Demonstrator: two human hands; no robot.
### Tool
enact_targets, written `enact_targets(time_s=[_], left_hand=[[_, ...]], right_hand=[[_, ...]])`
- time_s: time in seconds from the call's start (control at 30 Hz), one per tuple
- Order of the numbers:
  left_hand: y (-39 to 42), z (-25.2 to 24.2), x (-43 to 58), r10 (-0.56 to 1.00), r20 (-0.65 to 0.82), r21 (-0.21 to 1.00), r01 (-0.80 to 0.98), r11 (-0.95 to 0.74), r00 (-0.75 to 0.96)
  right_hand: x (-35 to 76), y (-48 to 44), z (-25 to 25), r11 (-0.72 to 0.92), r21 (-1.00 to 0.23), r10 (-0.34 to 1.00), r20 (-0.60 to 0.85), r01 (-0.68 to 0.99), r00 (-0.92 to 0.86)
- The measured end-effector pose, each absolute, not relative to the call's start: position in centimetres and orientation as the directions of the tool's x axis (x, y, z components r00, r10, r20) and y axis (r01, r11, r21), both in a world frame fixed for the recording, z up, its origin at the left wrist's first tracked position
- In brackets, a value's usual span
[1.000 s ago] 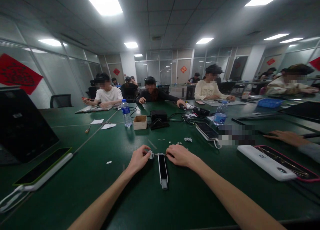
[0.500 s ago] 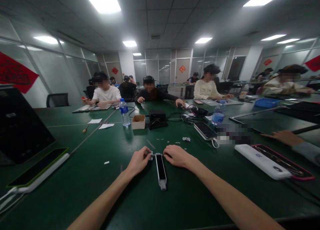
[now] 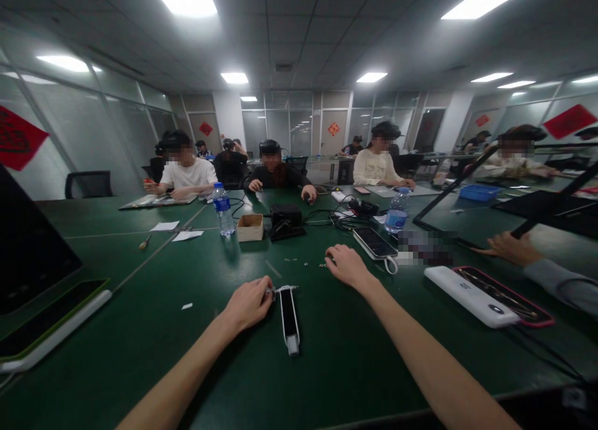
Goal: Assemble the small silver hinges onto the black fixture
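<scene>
Black-and-white slim device (image 3: 289, 321) pointing away on table (image 3: 280, 392), just right of nearer left hand (image 3: 251, 302), pinching a small part (image 3: 272, 290); farther off rightward, right hand (image 3: 348, 265), grip too obscured to tell.

A green worktop (image 3: 346, 361), seamed at the left, carried a loose spread of small items.
Near its front lay a slim white-rimmed device (image 3: 289, 318) with a dark face; tiny pale pieces (image 3: 322, 265) were scattered beyond it and a white scrap (image 3: 187, 306) lay to its left. Farther left were a green-edged phone (image 3: 56, 315) beside a white bar (image 3: 65, 338), a small brush (image 3: 145, 243) and two white papers (image 3: 187, 235). Behind stood a water bottle (image 3: 225, 219), an open cardboard box (image 3: 250, 232) and a black case (image 3: 286, 218). Rightward came tangled cables (image 3: 322, 216), a second bottle (image 3: 396, 221), a dark-screened phone (image 3: 374, 240), a white power bank (image 3: 467, 293) and a blue tray (image 3: 479, 194).
</scene>
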State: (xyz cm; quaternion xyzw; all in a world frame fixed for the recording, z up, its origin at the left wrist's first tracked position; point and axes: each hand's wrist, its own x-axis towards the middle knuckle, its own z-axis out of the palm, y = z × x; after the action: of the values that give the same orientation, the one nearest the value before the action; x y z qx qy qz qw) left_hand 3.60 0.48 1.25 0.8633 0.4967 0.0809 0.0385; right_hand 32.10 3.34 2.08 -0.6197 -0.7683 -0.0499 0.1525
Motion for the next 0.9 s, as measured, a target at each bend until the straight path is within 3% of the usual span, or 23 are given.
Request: enact_targets(time_s=[0.1, 0.23, 0.37, 0.47, 0.63, 0.9], left_hand=[[0.4, 1.2, 3.7, 0.852, 0.125, 0.162, 0.837, -0.523, 0.509], [0.5, 0.8, 3.7, 0.83, 0.142, 0.193, 0.807, -0.558, 0.54], [0.6, 0.5, 3.6, 0.838, 0.151, 0.204, 0.813, -0.545, 0.524], [0.5, 0.5, 3.7, 0.844, 0.157, 0.201, 0.82, -0.536, 0.513], [0.1, 0.9, 4.0, 0.856, 0.15, 0.187, 0.836, -0.517, 0.495], [-0.1, 1.2, 4.2, 0.866, 0.137, 0.167, 0.851, -0.498, 0.48]], right_hand=[[34.6, 4.4, 1.0, 0.077, -0.083, 0.958, 0.281, 0.994, -0.05], [35.5, 4.9, 0.2, 0.021, -0.072, 0.98, 0.2, 0.997, -0.006], [34.4, 4.5, 1.0, 0.01, -0.073, 0.954, 0.299, 0.997, 0.012], [32.3, 3.4, 2.0, 0.126, -0.149, 0.914, 0.401, 0.981, -0.057], [27.1, 0.8, 2.5, 0.401, -0.246, 0.896, 0.306, 0.882, -0.322], [24.5, -0.3, 1.5, 0.473, -0.267, 0.879, 0.204, 0.839, -0.431]])
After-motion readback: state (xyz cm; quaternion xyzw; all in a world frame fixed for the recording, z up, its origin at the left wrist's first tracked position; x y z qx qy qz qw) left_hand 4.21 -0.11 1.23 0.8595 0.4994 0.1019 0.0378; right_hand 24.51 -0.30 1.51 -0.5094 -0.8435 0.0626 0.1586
